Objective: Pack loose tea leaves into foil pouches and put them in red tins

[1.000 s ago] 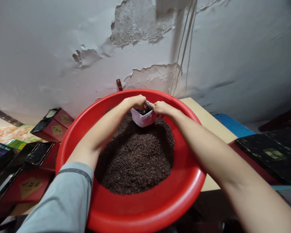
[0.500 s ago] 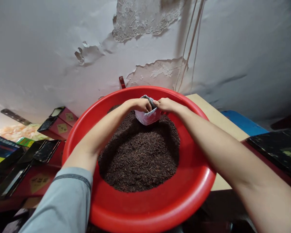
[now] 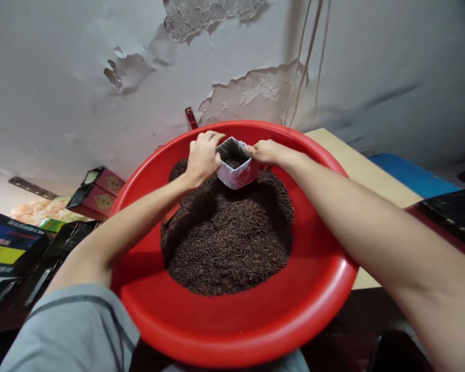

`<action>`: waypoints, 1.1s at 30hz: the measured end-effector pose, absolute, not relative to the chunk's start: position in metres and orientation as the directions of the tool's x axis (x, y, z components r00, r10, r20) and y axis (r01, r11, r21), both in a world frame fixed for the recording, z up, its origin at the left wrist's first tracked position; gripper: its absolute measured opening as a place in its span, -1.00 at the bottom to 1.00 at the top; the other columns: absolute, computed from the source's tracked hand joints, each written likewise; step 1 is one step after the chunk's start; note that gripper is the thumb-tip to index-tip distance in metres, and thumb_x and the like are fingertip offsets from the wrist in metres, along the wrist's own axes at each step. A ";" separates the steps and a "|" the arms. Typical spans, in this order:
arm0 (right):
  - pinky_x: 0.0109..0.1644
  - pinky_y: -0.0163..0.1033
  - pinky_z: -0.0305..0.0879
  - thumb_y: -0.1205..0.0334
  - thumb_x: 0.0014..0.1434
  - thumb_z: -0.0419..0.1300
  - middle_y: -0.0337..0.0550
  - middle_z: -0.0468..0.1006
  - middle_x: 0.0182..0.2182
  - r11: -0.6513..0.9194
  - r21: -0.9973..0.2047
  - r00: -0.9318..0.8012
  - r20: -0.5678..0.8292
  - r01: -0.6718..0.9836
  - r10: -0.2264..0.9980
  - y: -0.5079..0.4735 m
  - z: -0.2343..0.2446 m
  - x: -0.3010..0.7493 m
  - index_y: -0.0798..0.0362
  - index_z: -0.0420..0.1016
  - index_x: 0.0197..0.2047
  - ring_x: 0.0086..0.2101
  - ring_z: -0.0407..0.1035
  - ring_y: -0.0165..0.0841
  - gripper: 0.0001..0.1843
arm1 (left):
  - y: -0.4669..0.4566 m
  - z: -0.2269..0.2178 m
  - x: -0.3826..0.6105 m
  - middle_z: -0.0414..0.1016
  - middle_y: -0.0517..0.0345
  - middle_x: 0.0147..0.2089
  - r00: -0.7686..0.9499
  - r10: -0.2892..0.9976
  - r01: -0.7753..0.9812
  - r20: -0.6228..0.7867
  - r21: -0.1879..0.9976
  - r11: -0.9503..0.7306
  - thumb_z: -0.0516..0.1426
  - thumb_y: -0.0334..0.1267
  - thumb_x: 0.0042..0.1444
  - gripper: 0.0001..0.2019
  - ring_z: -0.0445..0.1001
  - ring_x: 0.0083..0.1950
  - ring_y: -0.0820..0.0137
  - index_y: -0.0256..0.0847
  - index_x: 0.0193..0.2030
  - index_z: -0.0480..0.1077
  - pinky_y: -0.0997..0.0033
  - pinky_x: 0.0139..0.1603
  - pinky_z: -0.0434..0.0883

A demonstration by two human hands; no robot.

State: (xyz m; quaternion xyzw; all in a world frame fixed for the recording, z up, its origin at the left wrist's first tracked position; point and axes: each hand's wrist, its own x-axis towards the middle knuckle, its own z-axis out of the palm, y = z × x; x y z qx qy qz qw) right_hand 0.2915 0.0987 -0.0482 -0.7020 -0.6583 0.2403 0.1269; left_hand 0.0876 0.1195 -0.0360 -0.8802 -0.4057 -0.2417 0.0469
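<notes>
A small silvery bag [image 3: 238, 176] stands with its mouth open at the far side of a heap of dark, thin dry leaves, likely loose tea [image 3: 232, 243]. Some of the same dark leaf shows inside it. My right hand [image 3: 269, 153] pinches the bag's right rim, thumb on top. Just left of the bag is my left hand [image 3: 204, 157], fingers apart and bent, its near side close to or touching the left rim; I cannot tell which. The heap lies in a wide red plastic basin [image 3: 232, 336].
An orange piece [image 3: 171, 213] lies at the heap's left edge. Dark red boxes [image 3: 101, 194] and a blue-yellow box [image 3: 8, 245] are stacked left. A pale board [image 3: 364, 170] and a blue object [image 3: 411, 175] lie right. Behind is a peeling wall [image 3: 236, 98] with hanging cords.
My left hand has come out of the bag's mouth and moved to its left side, with its fingers opening. My right hand keeps its hold on the rim. The view has shifted slightly.
</notes>
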 end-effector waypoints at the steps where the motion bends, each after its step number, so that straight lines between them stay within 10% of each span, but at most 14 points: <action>1: -0.34 -0.17 0.49 -0.26 0.45 -0.17 0.29 0.68 -0.19 -0.100 -0.486 0.021 -0.165 0.868 0.986 0.100 -0.049 0.292 0.28 0.61 0.03 -0.37 0.60 -0.14 -0.20 | 0.108 -0.044 0.073 0.44 -0.12 0.33 0.499 0.742 0.802 0.449 0.085 -0.591 0.01 -0.43 0.23 -0.46 0.37 0.33 0.08 -0.22 0.35 0.35 -0.03 0.32 0.31; 6: -0.30 -0.11 0.51 -0.38 0.39 -0.22 0.24 0.68 -0.30 -0.085 -0.485 0.006 -0.162 0.870 0.987 0.106 -0.053 0.294 0.24 0.63 0.00 -0.40 0.59 -0.12 -0.10 | 0.074 -0.097 0.024 0.13 -0.34 0.52 0.382 0.870 0.910 -0.311 -0.039 -0.413 0.04 0.07 0.33 -0.23 0.31 0.42 -0.12 -0.24 0.56 -0.03 -0.10 0.31 0.34; 8: -0.29 -0.10 0.51 -0.40 0.38 -0.23 0.23 0.67 -0.31 -0.083 -0.476 0.005 -0.163 0.875 0.987 0.107 -0.054 0.294 0.22 0.63 -0.01 -0.40 0.58 -0.12 -0.09 | 0.070 -0.112 0.018 0.15 -0.29 0.52 0.403 0.825 0.891 -0.397 -0.035 -0.452 -0.03 0.11 0.38 -0.29 0.32 0.42 -0.09 -0.14 0.56 -0.03 -0.04 0.30 0.35; 21: -0.22 -0.12 0.46 -0.31 0.42 -0.19 0.19 0.67 -0.32 -0.072 -0.445 -0.007 -0.173 0.893 0.985 0.104 -0.047 0.293 0.21 0.60 0.02 -0.35 0.58 -0.12 -0.19 | 0.071 -0.113 0.007 0.54 -0.13 0.13 0.581 0.782 0.791 -0.225 -0.071 -0.608 0.04 -0.07 0.37 -0.61 0.55 0.13 0.11 -0.24 0.19 0.42 0.12 0.19 0.47; 26: -0.17 -0.09 0.46 -0.29 0.43 -0.18 0.23 0.67 -0.25 -0.060 -0.452 -0.023 -0.175 0.890 0.984 0.100 -0.043 0.293 0.22 0.63 -0.02 -0.31 0.59 -0.09 -0.20 | 0.092 -0.102 0.005 0.65 0.00 -0.04 0.622 0.777 0.782 -0.101 0.131 -0.609 0.13 -0.15 0.24 -0.74 0.60 -0.03 0.23 -0.18 -0.02 0.51 0.22 0.11 0.49; 33: -0.07 -0.16 0.44 -0.29 0.42 -0.17 0.24 0.68 -0.20 -0.043 -0.438 -0.028 -0.155 0.898 0.988 0.100 -0.041 0.292 0.20 0.62 0.00 -0.17 0.59 -0.09 -0.21 | 0.124 -0.047 0.022 0.47 0.26 -0.48 0.438 0.889 0.709 0.137 0.555 -0.435 0.21 -0.06 0.16 -0.74 0.37 -0.55 0.46 -0.17 -0.12 0.48 0.47 -0.49 0.38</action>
